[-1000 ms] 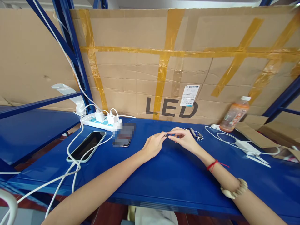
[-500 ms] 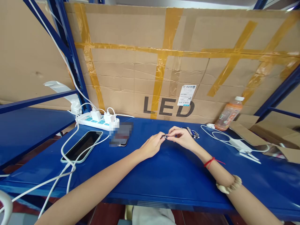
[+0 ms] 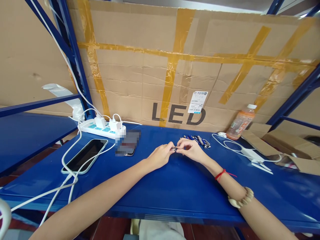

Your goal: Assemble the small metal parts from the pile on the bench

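In the middle of the blue tabletop (image 3: 180, 186), my left hand (image 3: 161, 156) is closed around a small dark, silvery metal cylinder (image 3: 174, 149). My right hand (image 3: 191, 149) pinches the right end of that same piece between thumb and fingertips. The piece lies between the two hands and is partly hidden by the fingers, so its kind is unclear. Just behind my right hand lies a small pile of blue and silver metal pieces (image 3: 200, 140), partly covered by the hand.
To the left lie a phone (image 3: 87, 155), a dark device (image 3: 128, 141) and a white power strip (image 3: 100, 129) with cables. On the right are a white charger (image 3: 252, 154) with its cord, an orange drink bottle (image 3: 241, 122) and an open cardboard box (image 3: 292, 140). Cardboard (image 3: 140, 83) stands behind.
The view has shifted slightly. My right hand has changed its grip at the end of the metal cylinder, and more of the pile behind it shows. Both hands still hold the piece.
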`<state>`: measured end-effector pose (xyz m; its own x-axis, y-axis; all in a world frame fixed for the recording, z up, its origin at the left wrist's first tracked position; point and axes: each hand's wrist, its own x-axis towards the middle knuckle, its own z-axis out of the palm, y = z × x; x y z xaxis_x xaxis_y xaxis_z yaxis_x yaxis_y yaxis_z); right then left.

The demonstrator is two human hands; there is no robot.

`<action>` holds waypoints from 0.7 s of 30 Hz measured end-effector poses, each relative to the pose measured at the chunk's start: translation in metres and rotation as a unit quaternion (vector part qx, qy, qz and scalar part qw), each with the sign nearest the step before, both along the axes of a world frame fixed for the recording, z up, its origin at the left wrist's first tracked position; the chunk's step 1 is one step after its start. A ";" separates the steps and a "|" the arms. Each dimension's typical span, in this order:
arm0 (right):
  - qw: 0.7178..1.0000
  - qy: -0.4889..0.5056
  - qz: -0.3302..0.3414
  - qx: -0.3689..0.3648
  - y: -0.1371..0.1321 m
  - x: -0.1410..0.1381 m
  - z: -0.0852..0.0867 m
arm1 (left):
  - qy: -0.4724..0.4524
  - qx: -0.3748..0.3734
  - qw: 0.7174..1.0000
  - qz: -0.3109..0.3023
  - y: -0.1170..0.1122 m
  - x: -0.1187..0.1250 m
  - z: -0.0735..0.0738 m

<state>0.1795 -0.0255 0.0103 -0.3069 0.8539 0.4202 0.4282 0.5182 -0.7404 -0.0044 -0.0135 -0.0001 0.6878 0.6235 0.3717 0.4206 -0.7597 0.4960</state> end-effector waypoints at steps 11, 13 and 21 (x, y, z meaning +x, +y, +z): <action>0.999 -0.024 -0.025 0.039 0.000 -0.007 -0.002 | -0.029 0.046 0.998 0.032 0.003 0.002 -0.003; 0.999 -0.021 -0.025 0.032 0.001 -0.006 -0.002 | -0.037 0.044 0.998 0.040 0.003 0.002 -0.003; 0.999 -0.006 -0.033 0.001 0.001 -0.003 0.001 | -0.027 0.044 0.996 0.074 -0.002 0.005 -0.001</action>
<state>0.1762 -0.0244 0.0112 -0.2557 0.8717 0.4182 0.4706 0.4900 -0.7337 0.0006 -0.0158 -0.0010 0.5687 0.6797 0.4633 0.5053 -0.7331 0.4552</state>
